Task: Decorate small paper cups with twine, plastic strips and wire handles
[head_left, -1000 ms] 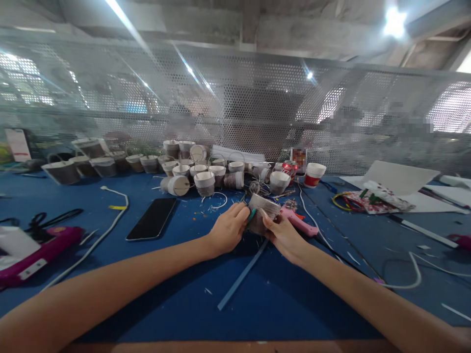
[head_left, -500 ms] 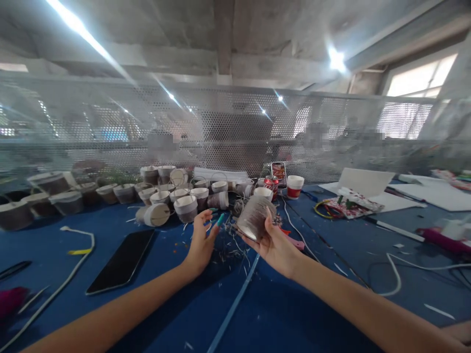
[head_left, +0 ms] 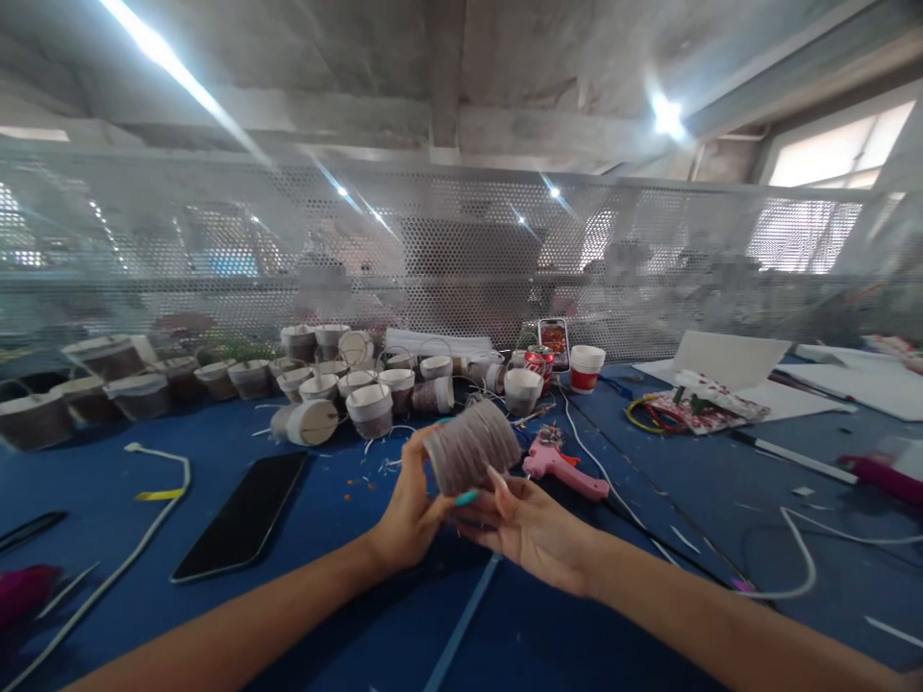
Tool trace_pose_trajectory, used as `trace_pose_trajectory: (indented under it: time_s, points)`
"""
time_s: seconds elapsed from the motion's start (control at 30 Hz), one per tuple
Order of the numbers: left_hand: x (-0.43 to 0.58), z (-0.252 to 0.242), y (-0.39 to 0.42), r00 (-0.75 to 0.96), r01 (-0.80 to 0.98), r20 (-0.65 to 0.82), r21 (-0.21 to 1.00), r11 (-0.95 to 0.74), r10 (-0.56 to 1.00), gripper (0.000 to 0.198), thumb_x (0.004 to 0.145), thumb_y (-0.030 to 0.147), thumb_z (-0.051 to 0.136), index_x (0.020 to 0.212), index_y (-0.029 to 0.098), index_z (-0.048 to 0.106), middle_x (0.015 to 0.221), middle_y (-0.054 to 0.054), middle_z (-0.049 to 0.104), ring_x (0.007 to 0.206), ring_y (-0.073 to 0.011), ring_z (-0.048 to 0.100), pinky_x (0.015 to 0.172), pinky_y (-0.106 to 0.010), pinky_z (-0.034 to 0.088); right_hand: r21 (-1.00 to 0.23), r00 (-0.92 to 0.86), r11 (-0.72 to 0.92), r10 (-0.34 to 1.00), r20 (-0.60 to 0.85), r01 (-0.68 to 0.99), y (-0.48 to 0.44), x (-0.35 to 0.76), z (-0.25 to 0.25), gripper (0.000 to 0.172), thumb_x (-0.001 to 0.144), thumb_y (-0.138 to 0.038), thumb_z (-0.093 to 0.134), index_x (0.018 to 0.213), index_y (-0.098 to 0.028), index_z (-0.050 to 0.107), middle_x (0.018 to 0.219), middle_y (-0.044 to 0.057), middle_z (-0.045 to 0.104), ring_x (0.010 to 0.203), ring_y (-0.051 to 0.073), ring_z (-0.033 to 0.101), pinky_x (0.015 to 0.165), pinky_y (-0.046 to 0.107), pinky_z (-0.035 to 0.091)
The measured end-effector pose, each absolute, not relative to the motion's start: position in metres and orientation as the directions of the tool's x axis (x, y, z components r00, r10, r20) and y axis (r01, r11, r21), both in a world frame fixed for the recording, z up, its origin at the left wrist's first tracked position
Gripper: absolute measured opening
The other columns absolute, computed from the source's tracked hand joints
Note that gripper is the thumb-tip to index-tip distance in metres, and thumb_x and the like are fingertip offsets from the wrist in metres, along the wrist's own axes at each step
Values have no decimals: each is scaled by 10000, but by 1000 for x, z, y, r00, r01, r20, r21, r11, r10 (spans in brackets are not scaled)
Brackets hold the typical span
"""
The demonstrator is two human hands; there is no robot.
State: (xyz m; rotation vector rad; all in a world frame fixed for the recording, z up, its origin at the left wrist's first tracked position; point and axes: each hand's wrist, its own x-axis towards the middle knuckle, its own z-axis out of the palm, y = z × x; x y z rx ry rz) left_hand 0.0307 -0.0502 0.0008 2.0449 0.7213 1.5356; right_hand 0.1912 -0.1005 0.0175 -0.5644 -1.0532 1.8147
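Note:
Both my hands meet over the middle of the blue table (head_left: pixel 577 596). My left hand (head_left: pixel 411 514) grips a small cup wrapped in brown twine (head_left: pixel 470 445), thumb and fingers closed on its left side. My right hand (head_left: pixel 530 524) lies palm up under the cup, its fingers stretched out and touching the cup's underside. The cup is tilted on its side, held above the table.
Several more twine-wrapped cups (head_left: pixel 369 404) cluster at the back, before a perforated metal screen (head_left: pixel 461 259). A black phone (head_left: pixel 245 514) lies left, a pink glue gun (head_left: pixel 559 463) right of my hands. A soda can (head_left: pixel 537 363), a red-and-white cup (head_left: pixel 586 367), cables and paper scraps lie about.
My left hand, open and apart half a second ago, has closed on the cup. The right hand has lowered beneath it. The cup was first held low at the table, then lifted.

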Motion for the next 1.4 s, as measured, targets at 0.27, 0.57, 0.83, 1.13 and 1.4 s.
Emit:
trace_pose_trajectory:
  time_s: [0.27, 0.57, 0.83, 1.13, 1.4]
  points:
    - [28, 14, -12, -17, -695, -108, 716, 66, 994, 238, 826, 344, 469, 966, 184, 576, 987, -64, 625, 972, -202, 579, 864, -364, 467, -461, -290, 642, 726, 624, 613, -103, 223, 48, 305, 750, -427, 557, 893, -159, 582, 1008, 123, 616, 1002, 258, 519, 897, 453, 348]
    - [20, 19, -13, 322, -747, -203, 545, 380, 925, 414, 809, 423, 463, 1124, 160, 524, 989, -101, 647, 942, -249, 614, 813, -387, 514, -91, 72, -67, 996, 54, 994, -77, 262, 40, 540, 563, -317, 612, 1037, -83, 501, 953, 214, 566, 903, 353, 546, 618, 365, 411]
    - [15, 13, -11, 430, -735, -147, 516, 440, 891, 410, 788, 441, 504, 1100, 176, 515, 952, -91, 653, 884, -247, 631, 800, -411, 509, -73, 210, -197, 922, 325, 978, -71, 252, 27, 402, 671, -184, 473, 1035, -18, 439, 849, 210, 584, 809, 308, 585, 628, 341, 385]
    - [18, 17, -14, 374, -754, -140, 529, 389, 917, 432, 770, 437, 545, 1135, 211, 496, 1000, -84, 649, 980, -261, 600, 868, -431, 463, -94, 493, -511, 742, 454, 855, -59, 293, 51, 416, 722, -122, 491, 1112, 4, 413, 1013, 331, 527, 948, 399, 529, 680, 423, 370]
    - [20, 18, -18, 375, -707, -183, 577, 409, 909, 503, 746, 481, 561, 1139, 174, 498, 967, -106, 649, 964, -267, 602, 857, -430, 454, -330, 756, -684, 627, 190, 651, -52, 331, 60, 654, 665, -336, 637, 1225, -77, 420, 1200, 387, 407, 1111, 478, 397, 685, 542, 323]
